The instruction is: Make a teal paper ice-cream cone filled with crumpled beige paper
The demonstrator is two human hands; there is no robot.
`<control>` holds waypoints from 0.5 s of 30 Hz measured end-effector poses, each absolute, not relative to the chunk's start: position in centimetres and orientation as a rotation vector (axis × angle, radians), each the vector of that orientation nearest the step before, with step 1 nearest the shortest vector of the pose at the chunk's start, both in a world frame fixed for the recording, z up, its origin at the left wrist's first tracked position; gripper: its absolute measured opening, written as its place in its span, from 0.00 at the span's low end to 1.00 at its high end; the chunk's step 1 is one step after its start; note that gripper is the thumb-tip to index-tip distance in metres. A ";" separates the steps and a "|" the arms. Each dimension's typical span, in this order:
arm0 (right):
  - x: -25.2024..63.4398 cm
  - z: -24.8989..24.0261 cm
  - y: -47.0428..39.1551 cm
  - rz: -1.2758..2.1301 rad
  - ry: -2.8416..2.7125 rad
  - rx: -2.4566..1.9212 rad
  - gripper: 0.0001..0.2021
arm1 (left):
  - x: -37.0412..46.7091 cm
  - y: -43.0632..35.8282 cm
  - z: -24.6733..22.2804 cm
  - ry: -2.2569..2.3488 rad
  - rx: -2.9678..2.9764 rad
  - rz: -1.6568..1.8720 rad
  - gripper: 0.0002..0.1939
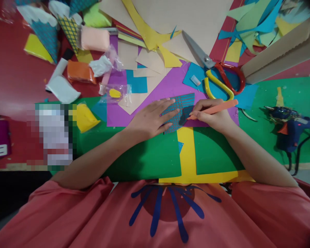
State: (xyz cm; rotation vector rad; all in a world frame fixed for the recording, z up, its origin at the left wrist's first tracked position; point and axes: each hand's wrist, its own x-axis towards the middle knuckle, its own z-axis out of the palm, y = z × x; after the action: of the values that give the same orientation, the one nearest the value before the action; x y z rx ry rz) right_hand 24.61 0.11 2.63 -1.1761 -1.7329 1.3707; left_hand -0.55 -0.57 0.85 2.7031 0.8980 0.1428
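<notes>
A blue paper piece (187,103) with dark crossed lines lies on the purple sheet (113,117). My left hand (153,117) rests flat on its left part, fingers spread. In my right hand (209,112) is an orange marker (219,107), pinched between thumb and fingers, its tip at the right edge of the blue piece. Beyond my right hand lie large scissors (206,61) with one red and one yellow handle, their blades apart. Under the purple sheet are green sheets (144,155) and a yellow sheet (188,155).
Paper cones (45,34) with white tops and packets of clay (81,71) lie at the upper left. At the right are a blue glue gun (290,134) with a cable and a tan cardboard piece (279,51). Paper scraps (258,20) pile at the upper right.
</notes>
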 end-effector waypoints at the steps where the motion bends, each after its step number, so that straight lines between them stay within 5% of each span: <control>1: 24.6 2.6 0.1 1.333 -1.706 -1.201 0.10 | -0.5 -0.6 0.9 0.904 2.706 0.135 0.25; 15: 24.4 2.0 0.1 1.106 -1.686 -1.336 0.09 | -0.6 -1.1 1.1 0.758 2.750 0.183 0.22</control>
State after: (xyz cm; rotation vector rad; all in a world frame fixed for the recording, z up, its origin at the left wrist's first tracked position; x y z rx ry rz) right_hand 24.40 0.08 1.96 -1.3365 -1.6859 1.1064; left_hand -0.59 -1.08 1.09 2.7504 0.7577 0.1828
